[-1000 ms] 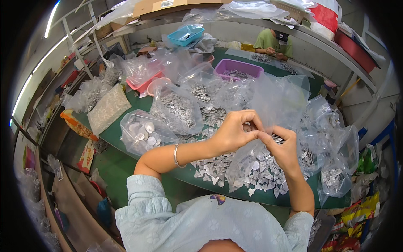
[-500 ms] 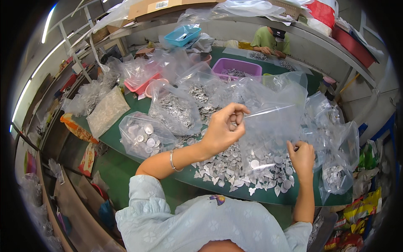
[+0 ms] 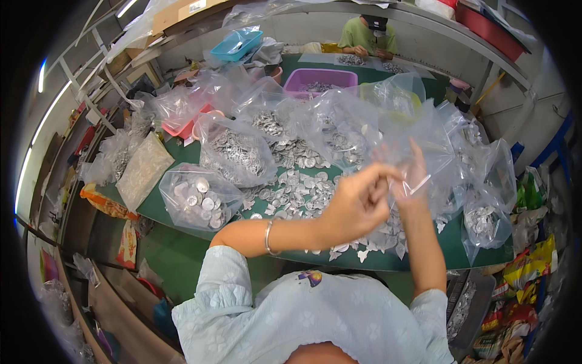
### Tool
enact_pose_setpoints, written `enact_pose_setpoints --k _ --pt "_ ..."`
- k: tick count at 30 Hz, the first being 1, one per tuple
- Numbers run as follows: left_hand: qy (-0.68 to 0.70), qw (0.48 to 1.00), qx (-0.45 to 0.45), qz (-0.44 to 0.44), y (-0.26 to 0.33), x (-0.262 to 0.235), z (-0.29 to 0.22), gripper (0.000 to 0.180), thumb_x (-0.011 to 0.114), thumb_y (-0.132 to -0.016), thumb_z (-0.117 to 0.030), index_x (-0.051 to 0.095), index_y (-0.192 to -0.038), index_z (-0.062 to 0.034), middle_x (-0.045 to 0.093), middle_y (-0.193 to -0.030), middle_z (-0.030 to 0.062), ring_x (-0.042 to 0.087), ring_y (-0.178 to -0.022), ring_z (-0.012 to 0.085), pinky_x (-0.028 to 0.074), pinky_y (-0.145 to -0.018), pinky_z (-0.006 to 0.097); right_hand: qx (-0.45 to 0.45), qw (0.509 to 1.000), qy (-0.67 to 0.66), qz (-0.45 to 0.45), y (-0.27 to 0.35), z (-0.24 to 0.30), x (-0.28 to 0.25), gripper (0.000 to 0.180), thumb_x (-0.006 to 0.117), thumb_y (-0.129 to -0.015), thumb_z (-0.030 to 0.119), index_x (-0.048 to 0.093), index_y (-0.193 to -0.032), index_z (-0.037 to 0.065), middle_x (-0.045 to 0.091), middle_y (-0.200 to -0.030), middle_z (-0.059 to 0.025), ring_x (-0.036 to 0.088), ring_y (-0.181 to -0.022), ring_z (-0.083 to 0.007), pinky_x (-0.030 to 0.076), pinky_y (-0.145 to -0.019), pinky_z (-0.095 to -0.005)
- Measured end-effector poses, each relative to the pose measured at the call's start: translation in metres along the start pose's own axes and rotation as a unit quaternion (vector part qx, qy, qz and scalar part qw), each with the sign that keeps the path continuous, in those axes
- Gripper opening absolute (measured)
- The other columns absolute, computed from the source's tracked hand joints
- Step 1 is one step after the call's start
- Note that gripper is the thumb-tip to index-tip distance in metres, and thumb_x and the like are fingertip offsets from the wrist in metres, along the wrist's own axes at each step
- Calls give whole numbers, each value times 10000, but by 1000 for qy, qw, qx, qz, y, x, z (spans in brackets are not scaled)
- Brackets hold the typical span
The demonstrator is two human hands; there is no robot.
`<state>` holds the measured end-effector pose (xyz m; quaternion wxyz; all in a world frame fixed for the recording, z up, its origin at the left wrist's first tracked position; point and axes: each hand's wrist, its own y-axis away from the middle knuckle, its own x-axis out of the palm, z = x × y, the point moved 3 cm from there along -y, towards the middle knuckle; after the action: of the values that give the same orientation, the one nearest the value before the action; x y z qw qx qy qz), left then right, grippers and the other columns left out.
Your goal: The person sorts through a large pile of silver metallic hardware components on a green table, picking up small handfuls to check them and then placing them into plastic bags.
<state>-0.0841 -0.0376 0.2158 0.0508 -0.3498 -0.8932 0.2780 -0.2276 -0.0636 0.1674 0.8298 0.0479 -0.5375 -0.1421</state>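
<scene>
My left hand [image 3: 362, 205], with a silver bangle on its wrist, pinches the edge of a clear plastic bag [image 3: 438, 142] above the table. Close by, my right hand [image 3: 412, 176] is raised with its fingers stretched out. The bag's film covers those fingers, so they look hazy; whether they are inside the bag or behind it I cannot tell. Under both hands lies a spread of small flat silver-grey metal pieces [image 3: 303, 193], some round, some pointed. My forearms hide part of them.
Open clear bags of metal pieces [image 3: 233, 151] crowd the green table [image 3: 173, 212]. A bag of round discs [image 3: 203, 203] sits left. Further back are a purple basin [image 3: 291, 82], a pink tray [image 3: 182, 129] and a blue basket [image 3: 233, 47]. Another person [image 3: 367, 39] works across the table.
My right hand has risen from the metal pieces to the bag, its fingers now extended. My left hand has come lower and nearer, still pinching the bag. The whole view has shifted slightly.
</scene>
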Motion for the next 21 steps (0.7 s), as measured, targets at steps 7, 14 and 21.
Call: enact_pose_setpoints --k 7,14,21 --pt "148 985 -1 -92 -61 -56 -40 288 442 -720 89 497 -996 30 357 -706 -40 328 -517 11 296 -409 160 -406 397 819 75 12 64 8 503 644 -748 177 428 -1177 28 480 -1110 -164 499 -993 -299 417 -843 -374" --pt "133 991 20 -27 -49 -41 -24 405 450 -710 100 459 -1112 50 394 -750 -22 366 -554 24 321 -445 143 -778 106 618 -36 79 54 -26 639 764 -613 81 413 -1143 17 461 -1050 -150 486 -971 -303 431 -791 -386" --pt "-214 975 54 16 -29 -39 -12 432 488 -663 93 550 -1067 -46 396 -748 17 356 -599 56 349 -542 179 -638 270 705 -153 145 48 -6 822 792 -566 101 325 -1229 -32 412 -1118 -146 421 -1034 -273 365 -870 -355"
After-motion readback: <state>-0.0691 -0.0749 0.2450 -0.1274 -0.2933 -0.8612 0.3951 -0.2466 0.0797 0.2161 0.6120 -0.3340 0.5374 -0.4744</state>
